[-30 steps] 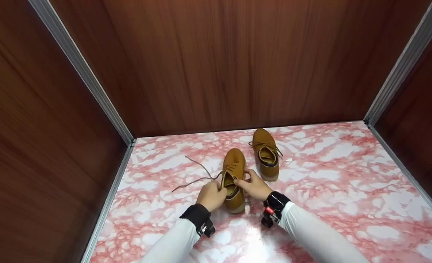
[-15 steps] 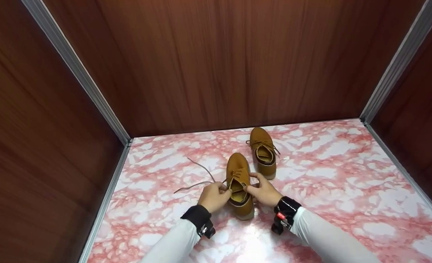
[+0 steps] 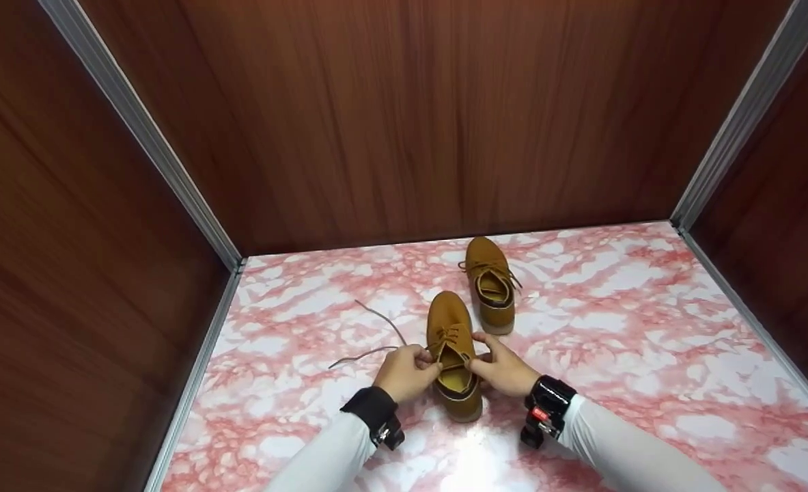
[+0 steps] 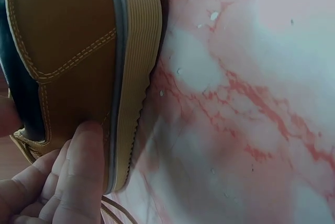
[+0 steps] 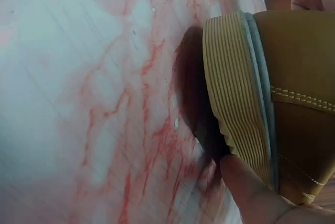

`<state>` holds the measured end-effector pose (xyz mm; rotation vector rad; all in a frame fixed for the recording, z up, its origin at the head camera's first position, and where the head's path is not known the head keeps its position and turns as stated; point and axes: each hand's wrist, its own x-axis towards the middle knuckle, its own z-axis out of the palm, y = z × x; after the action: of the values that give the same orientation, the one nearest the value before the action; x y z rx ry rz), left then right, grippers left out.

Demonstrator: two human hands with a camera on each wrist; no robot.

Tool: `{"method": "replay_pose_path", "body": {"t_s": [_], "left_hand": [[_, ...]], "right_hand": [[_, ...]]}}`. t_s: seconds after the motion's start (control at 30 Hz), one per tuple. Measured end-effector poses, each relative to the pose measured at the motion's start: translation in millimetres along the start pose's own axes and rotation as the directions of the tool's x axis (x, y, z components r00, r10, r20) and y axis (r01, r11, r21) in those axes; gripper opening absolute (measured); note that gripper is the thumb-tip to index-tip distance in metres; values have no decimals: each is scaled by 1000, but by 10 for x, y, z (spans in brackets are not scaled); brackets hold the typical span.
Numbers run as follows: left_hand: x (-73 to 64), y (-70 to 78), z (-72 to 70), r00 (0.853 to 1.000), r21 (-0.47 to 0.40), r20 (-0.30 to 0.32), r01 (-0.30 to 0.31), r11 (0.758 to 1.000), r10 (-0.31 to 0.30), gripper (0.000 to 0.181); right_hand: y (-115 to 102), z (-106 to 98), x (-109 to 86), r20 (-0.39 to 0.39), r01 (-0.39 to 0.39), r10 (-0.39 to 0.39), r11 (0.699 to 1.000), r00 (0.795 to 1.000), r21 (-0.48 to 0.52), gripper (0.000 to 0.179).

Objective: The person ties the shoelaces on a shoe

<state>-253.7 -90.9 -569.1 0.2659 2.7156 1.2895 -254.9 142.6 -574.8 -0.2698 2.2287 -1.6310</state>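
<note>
A tan lace-up shoe (image 3: 447,311) sits between both hands, its toe pointing away and its heel towards me. My left hand (image 3: 404,372) pinches the left edge of its opening. In the left wrist view, fingers (image 4: 84,156) lie along the shoe's side, above the ridged sole (image 4: 137,51). On the opposite side my right hand (image 3: 506,369) grips the shoe, thumb at the opening's edge; in the right wrist view a fingertip (image 5: 235,174) touches the sole's edge. A loose shoelace (image 3: 384,318) trails out to the left in two strands.
The matching shoe (image 3: 482,253), its laces tied, stands just beyond, to the right. Pink-and-white marbled surface (image 3: 294,328) lies under both. Dark wood panels (image 3: 404,123) with grey metal corner strips (image 3: 151,137) enclose the back and sides.
Both hands have shifted the nearer shoe to the right and towards me, with the loose lace dragged along. The far shoe stays put.
</note>
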Motion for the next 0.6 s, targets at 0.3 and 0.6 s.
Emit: {"method": "replay_pose_path", "body": {"t_s": [0.3, 0.6], "left_hand": [[-44, 33, 31, 1000, -19, 9, -28, 999, 28, 25], [-72, 28, 46, 999, -6, 31, -24, 1000, 24, 29]], "right_hand": [[15, -101, -68, 55, 15, -13, 999, 998, -32, 72], [20, -172, -112, 94, 38, -28, 994, 995, -106, 70]]}}
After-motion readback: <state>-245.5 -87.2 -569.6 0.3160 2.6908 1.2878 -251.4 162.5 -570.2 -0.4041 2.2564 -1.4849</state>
